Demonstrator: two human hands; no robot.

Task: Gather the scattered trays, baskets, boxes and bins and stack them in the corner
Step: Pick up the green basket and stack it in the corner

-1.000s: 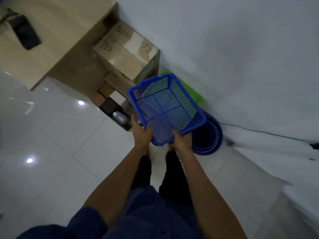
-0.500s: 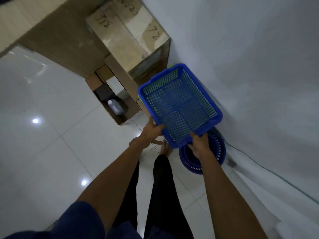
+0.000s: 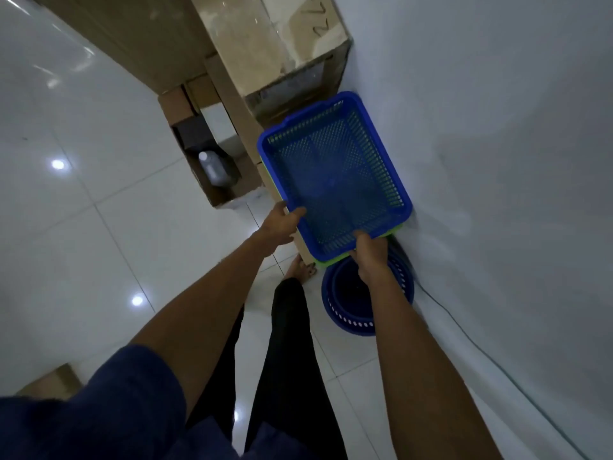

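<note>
At the centre of the frame, against the wall (image 3: 497, 127), the blue mesh basket (image 3: 331, 174) sits over a green basket (image 3: 331, 262) whose rim shows just beneath its near edge. The left hand (image 3: 280, 224) grips the near left corner and the right hand (image 3: 371, 257) the near rim, fingers curled round it. A round blue bin (image 3: 348, 313) stands on the floor (image 3: 83, 227) below; cardboard boxes (image 3: 292, 38) lie above.

Both arms extend forward and down, forearms bare. Your left hand (image 3: 282, 224) grips the near-left corner of the blue basket (image 3: 335, 167), thumb over the rim. Your right hand (image 3: 371, 257) grips its near edge, knuckles up.
</note>
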